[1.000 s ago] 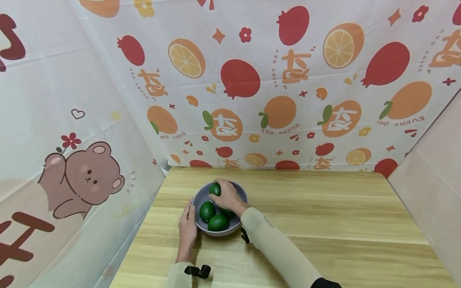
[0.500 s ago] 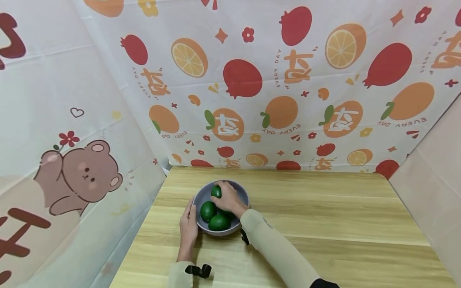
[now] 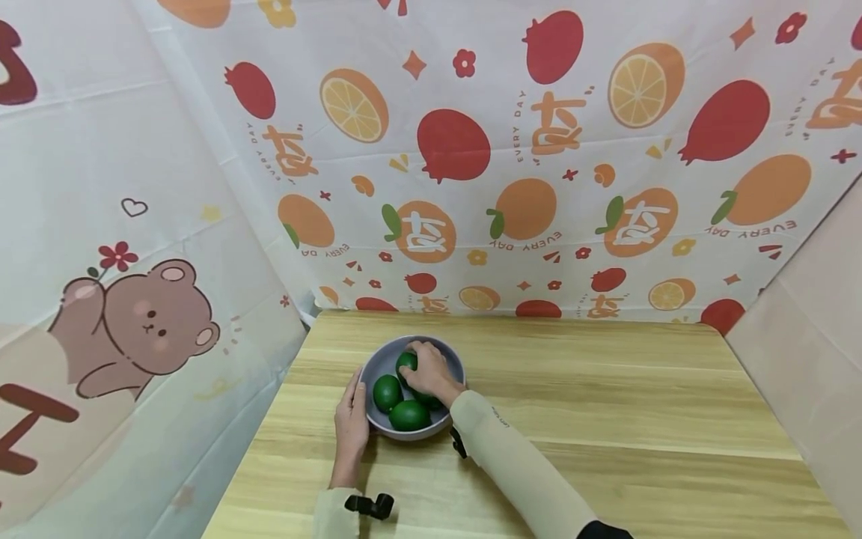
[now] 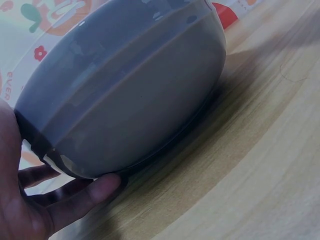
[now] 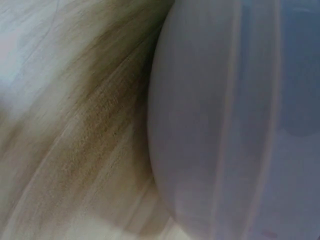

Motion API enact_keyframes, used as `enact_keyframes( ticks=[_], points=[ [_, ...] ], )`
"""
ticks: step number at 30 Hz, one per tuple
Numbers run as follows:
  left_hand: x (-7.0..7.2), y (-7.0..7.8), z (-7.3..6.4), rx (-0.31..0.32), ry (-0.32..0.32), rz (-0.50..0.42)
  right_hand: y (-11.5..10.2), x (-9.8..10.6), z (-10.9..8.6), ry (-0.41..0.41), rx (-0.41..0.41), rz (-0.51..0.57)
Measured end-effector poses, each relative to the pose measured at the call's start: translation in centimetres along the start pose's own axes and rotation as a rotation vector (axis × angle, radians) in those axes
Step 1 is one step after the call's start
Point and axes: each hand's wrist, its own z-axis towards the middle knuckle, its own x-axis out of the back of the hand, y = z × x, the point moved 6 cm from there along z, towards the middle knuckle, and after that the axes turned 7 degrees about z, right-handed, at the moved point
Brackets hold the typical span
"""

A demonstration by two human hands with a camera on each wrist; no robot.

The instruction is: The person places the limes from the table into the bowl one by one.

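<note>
A grey-purple bowl (image 3: 374,368) stands on the table in the head view, with several dark green avocados in it. My left hand (image 3: 352,425) holds the bowl at its left side, the thumb by the rim. In the left wrist view, fingers (image 4: 80,202) curl under the lower edge of the bowl (image 4: 140,95). Over the bowl, my right hand (image 3: 431,372) grips an avocado (image 3: 406,364) between thumb and fingers. Nearer me in the bowl lie an avocado (image 3: 387,393) and another avocado (image 3: 409,415); one more is partly hidden under the right hand. The right wrist view shows just the bowl's outside (image 5: 200,115) and wood.
The wooden table (image 3: 606,397) extends to the right of the bowl. Behind it hangs a fruit-print cloth (image 3: 498,157), and a bear-print cloth (image 3: 168,314) hangs at the left. Black straps with small mounts (image 3: 370,507) sit on the sleeves.
The right hand with its avocado has shifted slightly to the right and towards me inside the bowl. The left hand stays at the bowl's side; the bowl hardly moves.
</note>
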Motion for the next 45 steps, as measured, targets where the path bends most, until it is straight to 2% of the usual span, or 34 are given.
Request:
enact_keyframes(
  ticks=[20,31,37,41,45],
  points=[
    [0.0,-0.2,-0.3,0.007,-0.007,-0.010,0.4,0.0,0.0,-0.015,-0.002,-0.013],
    [0.1,-0.3,-0.2,0.013,-0.010,-0.011,0.1,0.8,0.0,-0.001,0.020,-0.011],
    [0.2,-0.2,0.1,0.021,-0.036,0.001,-0.2,1.7,-0.1,0.004,0.041,-0.039],
    [0.3,0.4,0.4,0.028,-0.051,0.043,-0.5,2.6,-0.2,0.013,0.060,-0.039],
    [0.7,1.4,0.8,0.030,-0.014,0.167,-0.7,3.6,-0.2,0.011,0.063,-0.015]
  ],
)
